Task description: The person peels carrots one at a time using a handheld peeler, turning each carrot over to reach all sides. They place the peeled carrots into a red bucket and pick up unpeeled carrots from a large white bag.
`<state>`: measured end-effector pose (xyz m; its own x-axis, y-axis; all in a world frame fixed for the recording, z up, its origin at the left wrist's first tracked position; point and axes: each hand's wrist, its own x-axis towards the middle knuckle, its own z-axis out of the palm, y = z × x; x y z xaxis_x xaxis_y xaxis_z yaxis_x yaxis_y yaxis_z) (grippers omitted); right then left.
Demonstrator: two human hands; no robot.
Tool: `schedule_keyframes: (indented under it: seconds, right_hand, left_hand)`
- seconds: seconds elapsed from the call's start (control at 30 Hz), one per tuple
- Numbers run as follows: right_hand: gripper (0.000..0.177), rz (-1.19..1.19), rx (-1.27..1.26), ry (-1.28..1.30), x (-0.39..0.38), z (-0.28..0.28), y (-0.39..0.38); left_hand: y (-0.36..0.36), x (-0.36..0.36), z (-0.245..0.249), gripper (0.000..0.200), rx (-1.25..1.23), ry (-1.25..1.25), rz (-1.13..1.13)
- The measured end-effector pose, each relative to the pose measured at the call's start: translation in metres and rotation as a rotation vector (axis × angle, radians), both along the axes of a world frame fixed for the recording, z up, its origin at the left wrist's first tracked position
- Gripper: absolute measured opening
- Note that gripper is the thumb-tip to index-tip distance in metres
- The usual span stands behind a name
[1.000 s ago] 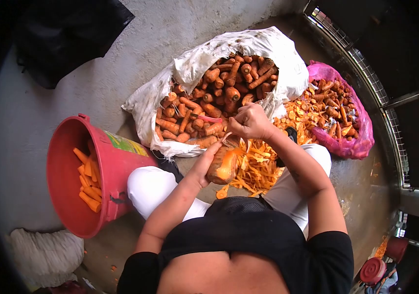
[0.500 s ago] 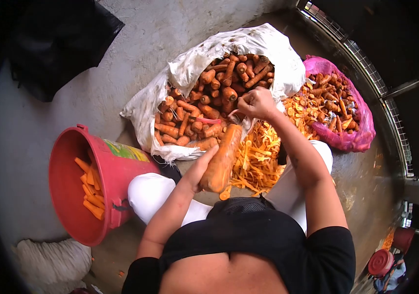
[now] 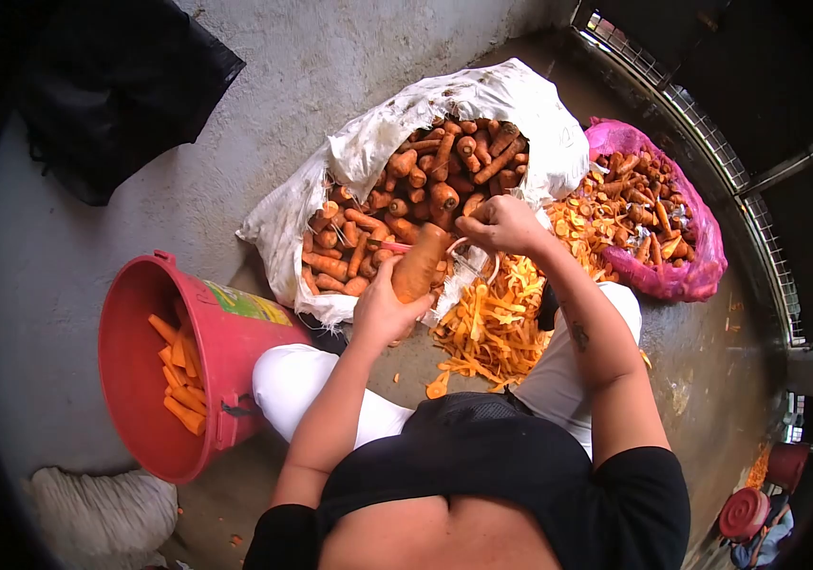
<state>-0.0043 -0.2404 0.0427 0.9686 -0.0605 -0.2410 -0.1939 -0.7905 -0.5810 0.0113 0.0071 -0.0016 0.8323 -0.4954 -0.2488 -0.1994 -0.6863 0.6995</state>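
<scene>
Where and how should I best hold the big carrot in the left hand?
Likely around the lower part of the carrot, from the left, as the left hand does: the body is thick and slants, upper end nearest the right hand, so a low grip leaves that end free.

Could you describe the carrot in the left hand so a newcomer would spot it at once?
Look for the big white sack just above the view's middle. At its open mouth, the left hand holds one thick carrot. Its neighbours lie heaped in the sack; this one alone is in a hand.
</scene>
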Motion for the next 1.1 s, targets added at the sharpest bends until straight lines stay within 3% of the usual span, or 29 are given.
schedule_keyframes:
  seconds: [0.1,0.13,0.33,0.43,0.53,0.63,0.83,0.97,1.1]
  right_hand:
    - [0.041,-0.014,0.105,-0.125,-0.001,-0.012,0.009]
    - [0.043,-0.044,0.16,-0.2,-0.002,-0.015,0.012]
    - [0.051,0.058,0.046,-0.025,0.0,-0.016,0.007]
    - [0.047,0.148,-0.396,0.057,-0.008,0.0,-0.008]
    - [0.041,0.271,-0.61,0.325,-0.014,-0.011,-0.03]
    - [0.04,0.186,-0.412,0.136,-0.016,-0.005,-0.026]
    - [0.029,0.146,-0.143,-0.684,-0.01,-0.024,0.013]
    - [0.025,0.236,-0.038,-0.704,-0.017,-0.025,0.036]
    - [0.022,0.262,-0.06,-0.769,-0.016,-0.032,0.041]
  left_hand:
    - [-0.004,0.003,-0.011,0.063,-0.689,0.52,0.075]
    - [-0.005,0.001,-0.009,0.054,-0.734,0.546,0.069]
    - [-0.009,-0.003,-0.008,0.057,-0.797,0.732,0.086]
    - [-0.005,0.002,-0.011,0.057,-0.835,0.884,0.158]
    - [-0.003,0.003,-0.01,0.054,-0.874,0.876,0.085]
    - [-0.007,0.002,-0.011,0.051,-0.895,1.104,0.093]
    - [-0.029,-0.005,-0.026,0.047,-0.927,1.25,0.366]
    - [-0.027,0.003,-0.056,0.047,-0.845,1.351,0.454]
    - [-0.027,0.002,-0.048,0.049,-0.867,1.322,0.444]
